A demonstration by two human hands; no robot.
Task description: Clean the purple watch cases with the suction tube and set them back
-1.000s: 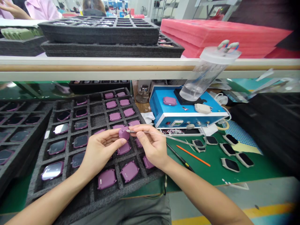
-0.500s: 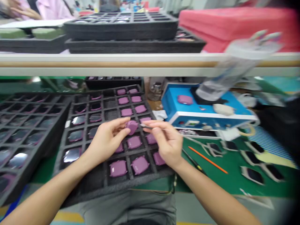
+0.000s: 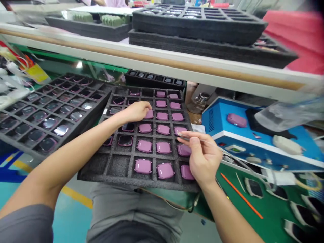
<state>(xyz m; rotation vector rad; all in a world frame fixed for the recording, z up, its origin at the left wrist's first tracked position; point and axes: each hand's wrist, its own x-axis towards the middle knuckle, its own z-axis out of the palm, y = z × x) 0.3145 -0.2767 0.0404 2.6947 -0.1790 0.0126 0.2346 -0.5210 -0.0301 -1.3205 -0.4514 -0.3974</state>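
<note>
My left hand (image 3: 138, 111) is closed on a purple watch case (image 3: 150, 114) at a cell in the third column of the black foam tray (image 3: 118, 165). Its fingertips are partly hidden. Over the tray's right edge, my right hand (image 3: 204, 155) pinches a slim tool (image 3: 186, 137) that looks like tweezers, its tip pointing left above another purple case. Purple watch cases (image 3: 163, 147) lie back up in the tray's right-hand columns. Dark-glass watch faces (image 3: 125, 140) sit in cells on the left.
A second foam tray (image 3: 40, 116) of watches stands left. On the right are a blue device (image 3: 217, 114) carrying a purple case (image 3: 237, 119), an orange stick (image 3: 241, 195) and pale-framed watches (image 3: 253, 187). A shelf (image 3: 162, 67) with stacked trays crosses above.
The view has swung left and down. My left hand has carried the purple case away from the right hand's tool and down to a tray cell. The right hand keeps its tool.
</note>
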